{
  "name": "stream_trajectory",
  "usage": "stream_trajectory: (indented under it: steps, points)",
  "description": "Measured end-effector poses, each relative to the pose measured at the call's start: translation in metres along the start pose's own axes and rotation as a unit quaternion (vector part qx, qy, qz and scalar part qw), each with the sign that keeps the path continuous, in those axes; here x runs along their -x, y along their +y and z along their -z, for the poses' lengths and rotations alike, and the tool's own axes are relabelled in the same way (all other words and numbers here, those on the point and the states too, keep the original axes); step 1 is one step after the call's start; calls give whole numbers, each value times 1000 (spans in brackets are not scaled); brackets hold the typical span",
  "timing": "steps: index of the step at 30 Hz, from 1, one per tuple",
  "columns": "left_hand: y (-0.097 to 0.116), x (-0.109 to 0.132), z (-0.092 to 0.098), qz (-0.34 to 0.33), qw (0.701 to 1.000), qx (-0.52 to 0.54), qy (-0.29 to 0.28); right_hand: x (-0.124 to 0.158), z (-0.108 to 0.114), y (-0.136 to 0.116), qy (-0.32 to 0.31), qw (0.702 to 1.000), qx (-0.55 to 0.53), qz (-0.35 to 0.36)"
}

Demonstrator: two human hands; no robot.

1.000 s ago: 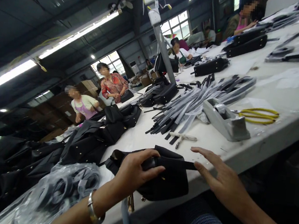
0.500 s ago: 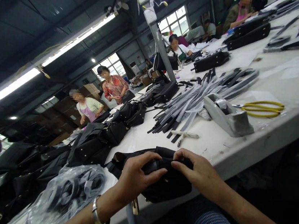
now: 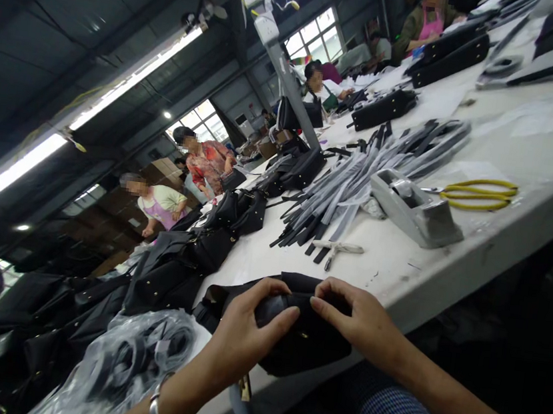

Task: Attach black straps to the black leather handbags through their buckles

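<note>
A black bag [image 3: 310, 345] with small gold-coloured fittings rests at the table's near edge, partly over my lap. My left hand [image 3: 252, 325] grips its upper edge from the left, thumb and fingers closed around a dark, slightly shiny part. From the right, my right hand [image 3: 354, 310] pinches the same edge, its thumb on the near side and its fingers bent over the top. The two thumb tips are a short way apart. What lies under the fingers is hidden. A grey-blue strap with a gold clasp [image 3: 245, 388] hangs below my left hand.
Beyond the bag lie a T-shaped tool [image 3: 336, 248], a grey tape dispenser [image 3: 414, 214], yellow-handled scissors [image 3: 480, 194] and a heap of wrapped straps [image 3: 345, 182]. Black bags [image 3: 168, 267] are piled leftward, near a plastic bag of coiled straps [image 3: 131, 357]. Several people work farther off.
My left thumb has shifted slightly left and down along the bag's edge; both hands still hold it. The whole view has moved a little. At the far right, another person's hand shows more.
</note>
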State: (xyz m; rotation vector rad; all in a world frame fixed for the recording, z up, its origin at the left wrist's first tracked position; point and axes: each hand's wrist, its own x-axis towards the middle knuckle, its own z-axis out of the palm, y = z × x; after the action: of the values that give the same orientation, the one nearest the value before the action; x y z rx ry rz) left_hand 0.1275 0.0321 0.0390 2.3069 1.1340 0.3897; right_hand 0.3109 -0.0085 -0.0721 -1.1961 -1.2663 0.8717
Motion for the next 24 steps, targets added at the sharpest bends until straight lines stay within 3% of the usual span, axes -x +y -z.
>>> stream_trajectory:
  steps: [3, 6, 9, 17, 24]
  points:
    - [7, -1, 4, 93, 994, 61, -4, 3, -5, -5, 12, 1000, 4, 11]
    - [9, -3, 10, 202, 966, 156, -26, 6, -13, -7, 27, 999, 5, 22]
    - [12, -3, 16, 264, 945, 185, -60, 9, -20, -8, 26, 999, 1, 30]
    - [25, 5, 25, 314, 935, 154, -49, 18, -30, -14, -1, 999, -38, 2]
    - [13, 5, 17, 281, 942, 174, -53, 18, -25, -17, -26, 999, -42, -23]
